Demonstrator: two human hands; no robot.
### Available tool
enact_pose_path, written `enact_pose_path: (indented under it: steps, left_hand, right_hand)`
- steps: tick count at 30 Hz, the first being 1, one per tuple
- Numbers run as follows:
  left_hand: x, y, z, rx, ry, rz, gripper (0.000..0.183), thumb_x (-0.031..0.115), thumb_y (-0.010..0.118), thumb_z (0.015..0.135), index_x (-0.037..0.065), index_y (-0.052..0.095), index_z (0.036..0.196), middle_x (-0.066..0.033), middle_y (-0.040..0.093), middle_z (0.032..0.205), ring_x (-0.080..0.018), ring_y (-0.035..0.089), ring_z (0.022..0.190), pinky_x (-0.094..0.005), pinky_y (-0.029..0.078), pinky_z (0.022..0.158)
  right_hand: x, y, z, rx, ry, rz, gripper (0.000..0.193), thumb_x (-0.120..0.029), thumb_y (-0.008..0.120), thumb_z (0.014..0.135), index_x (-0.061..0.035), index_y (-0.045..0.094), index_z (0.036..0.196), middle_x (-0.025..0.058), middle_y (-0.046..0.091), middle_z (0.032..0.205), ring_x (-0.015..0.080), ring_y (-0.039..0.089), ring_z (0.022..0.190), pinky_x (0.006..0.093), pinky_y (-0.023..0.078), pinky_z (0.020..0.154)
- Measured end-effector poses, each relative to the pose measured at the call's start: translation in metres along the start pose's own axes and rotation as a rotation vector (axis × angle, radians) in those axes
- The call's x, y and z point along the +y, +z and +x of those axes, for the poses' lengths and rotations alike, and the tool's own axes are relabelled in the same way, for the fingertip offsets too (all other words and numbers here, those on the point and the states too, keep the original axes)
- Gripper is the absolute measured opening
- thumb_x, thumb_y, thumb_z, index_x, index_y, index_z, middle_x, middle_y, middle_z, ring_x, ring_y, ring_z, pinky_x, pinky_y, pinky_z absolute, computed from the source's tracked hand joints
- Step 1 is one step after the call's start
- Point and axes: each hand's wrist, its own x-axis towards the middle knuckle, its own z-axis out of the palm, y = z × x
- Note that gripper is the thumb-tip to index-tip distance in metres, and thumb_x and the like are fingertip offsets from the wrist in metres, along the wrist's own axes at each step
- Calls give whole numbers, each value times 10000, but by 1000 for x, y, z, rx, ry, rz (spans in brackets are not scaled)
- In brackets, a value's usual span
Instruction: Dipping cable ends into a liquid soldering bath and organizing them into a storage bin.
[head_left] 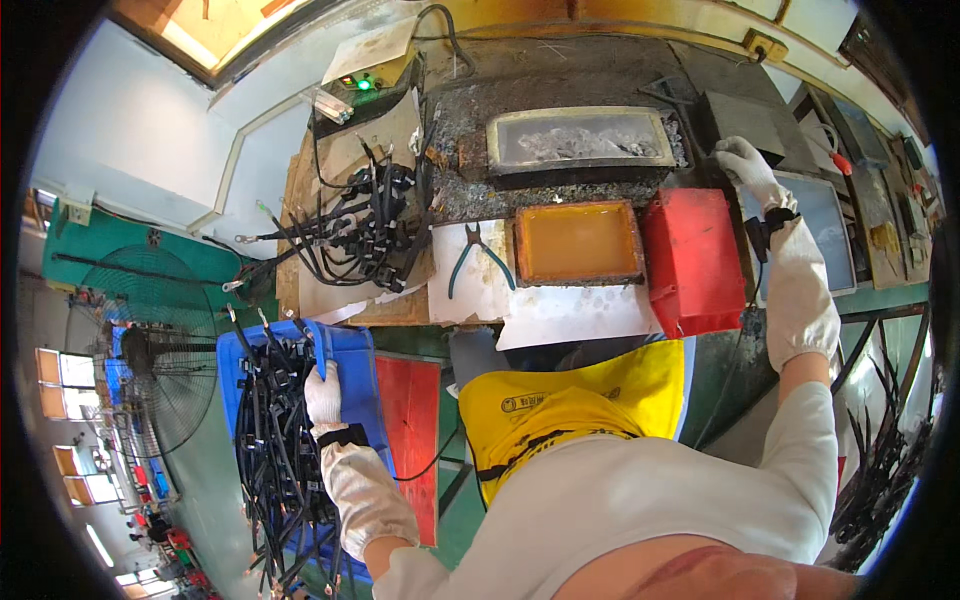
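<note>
My left hand (323,396), in a white glove, is at the edge of a blue bin (350,350), its fingers curled over the rim. Piled in that bin are many black cables (275,420) with metal lug ends. My right hand (748,168), gloved too, reaches out at the far right beside a grey metal box (745,122). Its fingers stretch loosely, and no object shows in them. A black band with a wire (765,232) circles the right wrist. A red container (695,260) stands nearer me, left of my right forearm.
A rectangular pot (580,178) with silvery crust sits on the dark bench, before it a tray of amber liquid (578,243). Pliers (470,262) lie left of the tray. More black cables (375,225) heap beneath a lit control box (370,75). A fan (145,350) stands at left.
</note>
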Motion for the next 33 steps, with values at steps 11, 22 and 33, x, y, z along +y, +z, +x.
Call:
enact_pose_path:
  steps: [11, 22, 33]
  left_hand:
    - [7, -2, 2, -28, -33, 38, 359, 332, 481, 842, 4, 603, 922, -234, 600, 771, -388, 590, 768, -435, 442, 674]
    - [19, -5, -1, -19, -46, 88, 375, 345, 469, 842, 3, 596, 926, -248, 604, 832, -404, 580, 846, -450, 449, 720]
    - [13, -4, -3, -46, -42, 62, 359, 342, 453, 844, 37, 586, 979, -236, 599, 908, -405, 562, 896, -464, 440, 759]
  right_hand:
    - [2, -21, 2, 340, -150, -19, 268, -267, 479, 888, -72, 563, 1052, -7, 562, 774, 55, 473, 603, 202, 389, 518]
    - [-175, 35, -37, 432, -548, -235, 374, -331, 467, 894, -38, 553, 1109, 48, 595, 992, 133, 535, 862, 241, 399, 802]
    - [-185, 206, 27, -127, -322, 75, 302, -249, 385, 932, -41, 494, 1122, 72, 592, 890, 145, 573, 766, 280, 485, 693]
